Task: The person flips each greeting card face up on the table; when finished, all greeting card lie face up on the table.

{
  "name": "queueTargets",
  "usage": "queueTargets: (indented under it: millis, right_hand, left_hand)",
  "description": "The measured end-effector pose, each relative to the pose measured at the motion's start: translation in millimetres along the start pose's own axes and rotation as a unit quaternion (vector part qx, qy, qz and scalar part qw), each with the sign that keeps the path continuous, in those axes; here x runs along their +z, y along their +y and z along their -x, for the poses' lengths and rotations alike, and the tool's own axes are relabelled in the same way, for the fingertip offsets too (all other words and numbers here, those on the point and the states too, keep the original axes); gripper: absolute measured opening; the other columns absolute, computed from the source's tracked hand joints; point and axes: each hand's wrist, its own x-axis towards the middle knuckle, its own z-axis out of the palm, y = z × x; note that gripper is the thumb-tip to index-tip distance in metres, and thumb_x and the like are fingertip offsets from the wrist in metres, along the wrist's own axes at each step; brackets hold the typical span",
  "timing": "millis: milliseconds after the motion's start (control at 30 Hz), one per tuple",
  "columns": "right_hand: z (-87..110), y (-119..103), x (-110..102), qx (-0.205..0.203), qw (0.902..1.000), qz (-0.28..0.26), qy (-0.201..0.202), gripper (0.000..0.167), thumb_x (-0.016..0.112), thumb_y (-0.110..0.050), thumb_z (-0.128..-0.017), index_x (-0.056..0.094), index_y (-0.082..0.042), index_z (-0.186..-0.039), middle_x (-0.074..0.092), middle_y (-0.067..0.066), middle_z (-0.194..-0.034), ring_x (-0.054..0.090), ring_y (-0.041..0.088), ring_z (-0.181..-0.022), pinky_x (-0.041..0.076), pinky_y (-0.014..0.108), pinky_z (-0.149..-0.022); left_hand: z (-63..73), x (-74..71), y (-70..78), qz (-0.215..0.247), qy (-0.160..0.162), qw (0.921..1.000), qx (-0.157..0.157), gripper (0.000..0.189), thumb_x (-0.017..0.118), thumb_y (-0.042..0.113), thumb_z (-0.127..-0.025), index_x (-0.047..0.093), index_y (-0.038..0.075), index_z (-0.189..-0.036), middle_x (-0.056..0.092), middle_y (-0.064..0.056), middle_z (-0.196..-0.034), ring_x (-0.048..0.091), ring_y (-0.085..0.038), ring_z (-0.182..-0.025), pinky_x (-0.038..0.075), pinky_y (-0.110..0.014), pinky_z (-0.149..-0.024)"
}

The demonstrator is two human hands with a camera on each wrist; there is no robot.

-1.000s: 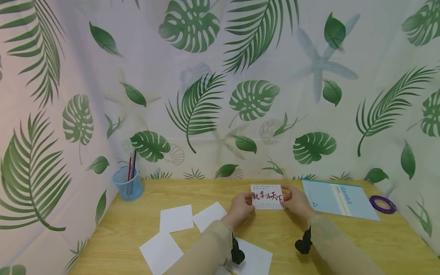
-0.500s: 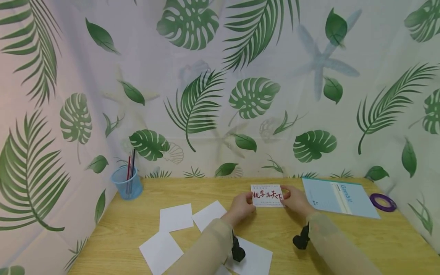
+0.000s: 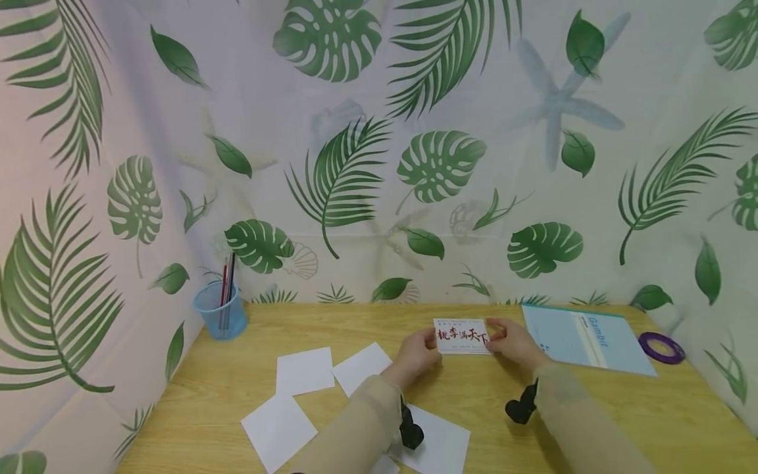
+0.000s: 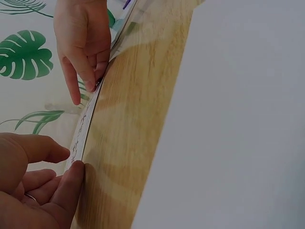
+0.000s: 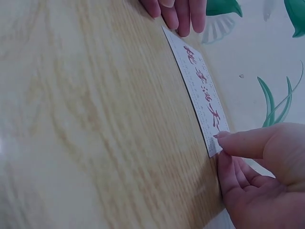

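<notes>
A small white card [image 3: 462, 337] with red brush-style characters is between the two hands at the back of the wooden table. My left hand [image 3: 413, 357] holds its left edge; in the left wrist view, thumb and fingertips [image 4: 76, 167] lie close about that end. The right hand [image 3: 516, 343] pinches the lower right corner, and the right wrist view has the thumb [image 5: 238, 143] over the printed face. Low over the wood, the card [image 5: 198, 90] appears slightly tilted. Part of its underside is hidden.
Several blank white sheets [image 3: 305, 370] lie at the front left, some under the left forearm. A blue mesh pencil cup [image 3: 220, 316] stands back left. On the right are a light-blue notebook [image 3: 562, 336] and a purple tape roll [image 3: 661, 347]. Leaf-print cloth [image 3: 355, 276] encloses the table.
Both hands keep their places at the card's two ends, and the card stays nearly where it was. The head view has shifted slightly.
</notes>
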Motion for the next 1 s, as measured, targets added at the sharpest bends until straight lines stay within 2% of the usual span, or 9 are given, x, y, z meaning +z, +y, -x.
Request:
queueTargets:
  millis: [167,367,600,767,900,1000]
  right_hand:
    - [2.2,2.5,3.2,-0.011,0.9997,0.013,0.015,0.068,0.065,-0.003,-0.09,0.031,0.01,-0.148,0.063,0.024,-0.105,0.058,0.029,-0.092,0.049,0.038,-0.082]
    - [7.4,1.7,8.3,-0.028,0.9988,0.014,0.036,0.07,0.064,-0.002,-0.089,0.028,0.009,-0.149,0.061,0.028,-0.11,0.06,0.034,-0.098,0.052,0.045,-0.086]
    - [13.7,-0.6,11.9,-0.044,0.9976,0.026,0.047,0.071,0.063,-0.002,-0.089,0.028,0.007,-0.15,0.06,0.029,-0.112,0.06,0.036,-0.102,0.053,0.048,-0.089]
    - [18.5,-2.5,11.2,-0.069,0.9954,0.044,0.05,0.07,0.064,-0.003,-0.088,0.031,0.007,-0.148,0.061,0.028,-0.109,0.06,0.034,-0.098,0.053,0.047,-0.086]
    - [25.7,-5.9,11.9,-0.059,0.9963,0.047,0.041,0.068,0.062,-0.004,-0.09,0.03,0.004,-0.15,0.06,0.029,-0.116,0.059,0.034,-0.101,0.051,0.049,-0.089]
    - [30.5,-8.9,13.1,-0.049,0.9971,0.049,0.03,0.068,0.061,-0.006,-0.092,0.028,0.001,-0.152,0.057,0.029,-0.121,0.058,0.035,-0.106,0.051,0.05,-0.091]
  left_hand:
    - [1.2,-1.2,-2.8,-0.002,0.005,1.0,0.001,0.068,0.061,-0.007,-0.076,0.047,-0.004,-0.142,0.062,-0.018,-0.131,0.061,-0.025,-0.117,0.055,-0.024,-0.083]
    - [3.6,-2.9,-6.1,-0.011,0.006,0.9999,0.009,0.074,0.06,-0.006,-0.077,0.038,-0.005,-0.148,0.055,-0.021,-0.14,0.06,-0.028,-0.121,0.054,-0.03,-0.093]
    - [7.2,-6.0,-5.1,-0.03,-0.019,0.9993,0.011,0.08,0.062,-0.005,-0.08,0.029,-0.002,-0.153,0.048,-0.022,-0.147,0.057,-0.03,-0.126,0.052,-0.036,-0.099]
    - [10.6,-11.8,-2.3,-0.053,-0.033,0.998,0.013,0.083,0.067,0.002,-0.082,0.027,0.0,-0.154,0.05,-0.022,-0.145,0.059,-0.026,-0.119,0.052,-0.035,-0.098]
    - [14.1,-17.0,-3.0,-0.075,-0.047,0.9959,0.02,0.086,0.069,0.006,-0.082,0.024,0.001,-0.155,0.053,-0.022,-0.14,0.058,-0.023,-0.111,0.052,-0.035,-0.093]
    - [18.8,-21.7,-1.8,-0.094,-0.059,0.9933,0.031,0.086,0.07,0.008,-0.084,0.023,0.0,-0.155,0.051,-0.023,-0.142,0.056,-0.028,-0.12,0.049,-0.039,-0.099]
